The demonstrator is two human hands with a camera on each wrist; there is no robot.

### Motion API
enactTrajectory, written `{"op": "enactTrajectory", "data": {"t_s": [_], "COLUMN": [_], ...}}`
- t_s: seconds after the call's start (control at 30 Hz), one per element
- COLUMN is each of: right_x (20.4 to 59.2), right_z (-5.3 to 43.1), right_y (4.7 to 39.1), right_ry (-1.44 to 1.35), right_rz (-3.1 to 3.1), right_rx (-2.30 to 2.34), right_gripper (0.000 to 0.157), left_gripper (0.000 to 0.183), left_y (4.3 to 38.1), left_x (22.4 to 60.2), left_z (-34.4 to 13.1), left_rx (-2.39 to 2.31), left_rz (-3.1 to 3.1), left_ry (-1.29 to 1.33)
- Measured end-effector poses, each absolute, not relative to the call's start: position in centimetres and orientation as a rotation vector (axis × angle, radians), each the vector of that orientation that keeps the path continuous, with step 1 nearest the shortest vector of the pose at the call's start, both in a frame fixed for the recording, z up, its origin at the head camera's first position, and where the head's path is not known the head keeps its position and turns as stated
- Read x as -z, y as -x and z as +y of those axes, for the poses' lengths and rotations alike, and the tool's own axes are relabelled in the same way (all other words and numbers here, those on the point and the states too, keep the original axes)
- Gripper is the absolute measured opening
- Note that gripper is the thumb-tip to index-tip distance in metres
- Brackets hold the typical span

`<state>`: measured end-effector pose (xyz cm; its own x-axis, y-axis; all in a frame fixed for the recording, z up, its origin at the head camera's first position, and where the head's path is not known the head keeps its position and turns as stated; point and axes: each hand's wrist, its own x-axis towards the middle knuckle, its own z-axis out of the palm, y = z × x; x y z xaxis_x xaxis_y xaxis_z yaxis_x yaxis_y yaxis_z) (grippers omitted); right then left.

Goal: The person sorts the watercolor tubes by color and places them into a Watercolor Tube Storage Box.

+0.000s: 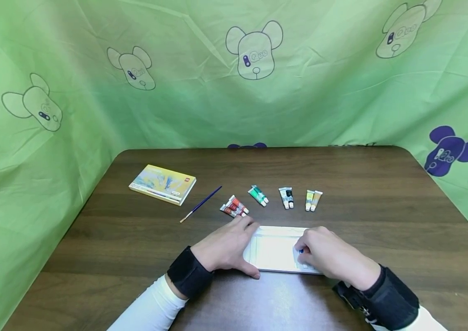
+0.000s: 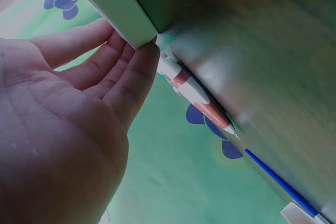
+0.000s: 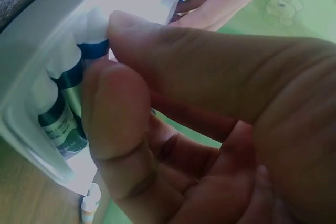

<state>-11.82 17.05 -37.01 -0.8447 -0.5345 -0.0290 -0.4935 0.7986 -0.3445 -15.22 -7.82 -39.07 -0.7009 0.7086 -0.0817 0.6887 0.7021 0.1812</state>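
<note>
A shallow white tray [image 1: 275, 248] lies on the table in front of the person. The left hand [image 1: 229, 246] holds its left end, fingers at the far corner and thumb by the near edge. At the tray's right end, the right hand [image 1: 333, 255] pinches a paint tube with a blue band [image 3: 94, 51] between thumb and index finger. Beside that tube, two more white-capped paint tubes [image 3: 58, 119] with dark green bands lie in the tray. The right hand's fingers hide most of the pinched tube.
Behind the tray lie red-toned tubes [image 1: 234, 207], green tubes [image 1: 258, 195], a blue and black pair [image 1: 286, 197] and a yellowish pair [image 1: 313, 201]. A blue paintbrush [image 1: 205, 202] and a yellow box [image 1: 162, 184] are at the left. A green curtain [image 1: 192, 115] hangs behind the table.
</note>
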Motion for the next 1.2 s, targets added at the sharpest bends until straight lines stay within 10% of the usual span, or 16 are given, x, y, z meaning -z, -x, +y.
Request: {"op": "enactTrajectory", "data": {"t_s": [0.73, 1.2], "right_x": [36.5, 36.0], "right_z": [18.5, 21.8], "right_y": [13.2, 15.3], "right_ry": [0.899, 0.593], "right_rz": [2.846, 3.086], "right_rx": [0.648, 0.537], "right_gripper": [0.011, 0.022], "left_gripper": [0.108, 0.110], "left_y": [15.3, 15.1], "left_x": [38.9, 39.0], "left_z": [-7.9, -8.0], "left_rx": [-0.223, -0.219], "left_rz": [2.749, 2.755], "left_ry": [-1.149, -1.148]}}
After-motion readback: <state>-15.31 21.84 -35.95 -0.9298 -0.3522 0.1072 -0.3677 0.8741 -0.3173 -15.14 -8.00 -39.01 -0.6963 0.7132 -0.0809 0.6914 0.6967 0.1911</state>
